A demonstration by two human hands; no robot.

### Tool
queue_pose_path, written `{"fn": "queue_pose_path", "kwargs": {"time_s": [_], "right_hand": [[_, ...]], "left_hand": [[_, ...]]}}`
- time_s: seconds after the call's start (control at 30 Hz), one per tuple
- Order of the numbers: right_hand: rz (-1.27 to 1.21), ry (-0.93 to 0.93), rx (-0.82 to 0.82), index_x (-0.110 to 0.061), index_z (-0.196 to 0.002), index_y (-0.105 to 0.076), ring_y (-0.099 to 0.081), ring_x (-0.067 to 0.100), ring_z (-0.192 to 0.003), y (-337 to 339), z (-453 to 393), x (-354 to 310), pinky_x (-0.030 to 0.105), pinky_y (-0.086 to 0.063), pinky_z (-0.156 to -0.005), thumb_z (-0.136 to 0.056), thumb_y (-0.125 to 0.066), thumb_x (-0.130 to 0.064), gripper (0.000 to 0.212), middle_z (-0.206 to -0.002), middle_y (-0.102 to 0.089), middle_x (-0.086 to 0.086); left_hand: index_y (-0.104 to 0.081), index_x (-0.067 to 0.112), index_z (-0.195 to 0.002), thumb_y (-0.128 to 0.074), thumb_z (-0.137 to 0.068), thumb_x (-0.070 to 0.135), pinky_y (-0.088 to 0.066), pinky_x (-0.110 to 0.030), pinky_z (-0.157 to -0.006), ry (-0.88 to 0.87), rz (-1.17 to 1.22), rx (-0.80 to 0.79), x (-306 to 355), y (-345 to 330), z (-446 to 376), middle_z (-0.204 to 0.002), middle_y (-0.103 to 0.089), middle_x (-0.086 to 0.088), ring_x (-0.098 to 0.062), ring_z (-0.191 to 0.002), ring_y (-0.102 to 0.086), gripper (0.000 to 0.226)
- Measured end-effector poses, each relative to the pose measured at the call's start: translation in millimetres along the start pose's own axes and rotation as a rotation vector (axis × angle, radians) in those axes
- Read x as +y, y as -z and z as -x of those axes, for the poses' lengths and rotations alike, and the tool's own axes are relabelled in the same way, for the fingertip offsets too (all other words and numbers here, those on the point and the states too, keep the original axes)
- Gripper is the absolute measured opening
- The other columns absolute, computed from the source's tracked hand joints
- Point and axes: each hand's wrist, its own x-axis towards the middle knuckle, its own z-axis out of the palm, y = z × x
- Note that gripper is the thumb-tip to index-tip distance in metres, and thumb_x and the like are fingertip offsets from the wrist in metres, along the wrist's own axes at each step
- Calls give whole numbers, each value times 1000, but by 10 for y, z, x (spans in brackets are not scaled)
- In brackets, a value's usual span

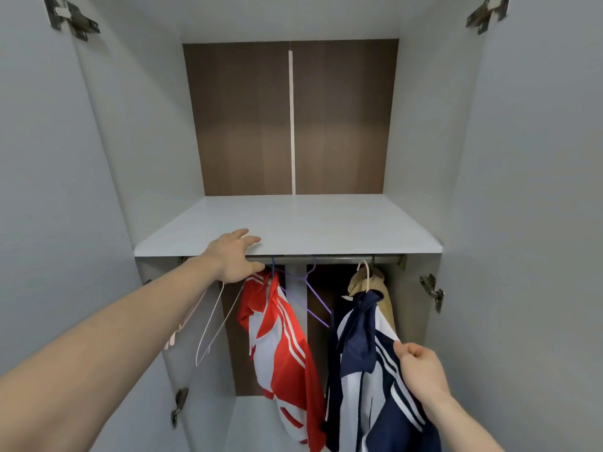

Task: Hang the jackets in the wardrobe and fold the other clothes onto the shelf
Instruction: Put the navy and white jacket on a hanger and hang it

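A red and white striped jacket (pixel 280 347) hangs from the metal rail (pixel 326 258) on a blue hanger. To its right a navy and white jacket (pixel 362 370) hangs on a cream hanger, with a beige jacket (pixel 380 282) behind it. My right hand (pixel 421 370) pinches the navy jacket's striped sleeve fabric. My left hand (pixel 230 256) rests at the front edge of the grey shelf (pixel 326 223), with the fingers on top and the thumb below by the rail. The shelf holds no clothes.
Bare white (pixel 212 321) and pink (pixel 182 324) hangers dangle under my left wrist. A bare purple hanger (pixel 315 301) hangs between the two jackets. Both grey doors stand open, with metal hinges (pixel 432 290) on the side walls.
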Motion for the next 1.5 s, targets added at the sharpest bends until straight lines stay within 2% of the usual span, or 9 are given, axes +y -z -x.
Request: {"fn": "queue_pose_path", "kwargs": {"time_s": [0.2,0.37,0.57,0.73,1.07,1.17,1.2,1.23,1.5], "right_hand": [[33,-30,-44,-15,-65,-34,-41,24,-60,-270,-538,-28,34,-32,-64,-102,-57,-25,45,-54,-38,3],[-18,-63,-111,-3,-74,-58,-66,40,-97,-515,-776,-132,39,-45,-83,-102,-58,-26,36,-81,-69,16],[23,-109,-160,15,-109,-61,-52,19,-100,-754,-858,-85,6,-31,-53,-103,-60,-23,38,-119,-61,34],[-56,-116,-206,15,-114,-59,-55,29,-111,-888,-871,-2,35,-46,-94,-102,-61,-24,41,-122,-59,32],[-173,-105,-157,-31,-83,-62,-51,7,-82,-826,-824,132,34,-38,-90,-103,-59,-28,21,-85,-57,-13],[-204,-94,-117,-15,-93,-69,-58,13,-89,-805,-833,83,31,-29,-79,-103,-58,-26,18,-92,-65,8],[-207,-86,-99,-3,-103,-68,-55,21,-103,-799,-842,65,32,-19,-97,-103,-58,-26,25,-104,-63,21],[-211,-71,-79,6,-111,-63,-55,31,-107,-796,-854,47,42,-45,-96,-103,-58,-25,33,-114,-59,26],[-171,-32,-3,15,-108,-60,-57,48,-107,-909,-1235,-335,38,-49,-84,-102,-55,-24,40,-111,-62,33]], "left_hand": [[-16,42,-162,-18,-85,92,-7,-54,-126,92,37,-79,-32,-279,-371,-173,-10,-1,-30,-159,-8,91],[-9,48,-161,-3,-72,99,3,-56,-124,139,63,-20,-99,-444,-546,-173,-4,5,-28,-160,1,103],[-8,50,-161,-7,-78,94,2,-52,-126,155,26,38,-128,-569,-597,-173,-4,8,-26,-159,0,94],[-7,49,-161,-15,-87,89,2,-52,-126,159,3,28,-105,-562,-588,-173,-3,7,-25,-159,1,84],[-5,47,-162,-16,-90,87,2,-51,-126,139,-21,3,-112,-525,-540,-173,-1,6,-26,-160,2,83],[-5,47,-162,-17,-89,87,1,-50,-126,127,-16,5,-132,-526,-514,-173,-2,6,-26,-160,1,83],[-6,47,-162,-18,-90,86,1,-50,-127,124,-14,8,-134,-529,-506,-173,-2,6,-26,-160,1,83],[-6,47,-162,-18,-91,85,1,-49,-127,123,-11,9,-133,-532,-497,-173,-2,6,-26,-160,1,82],[-7,46,-162,-20,-95,80,2,-49,-127,119,-6,16,-130,-531,-485,-173,-3,7,-26,-160,2,76]]}}
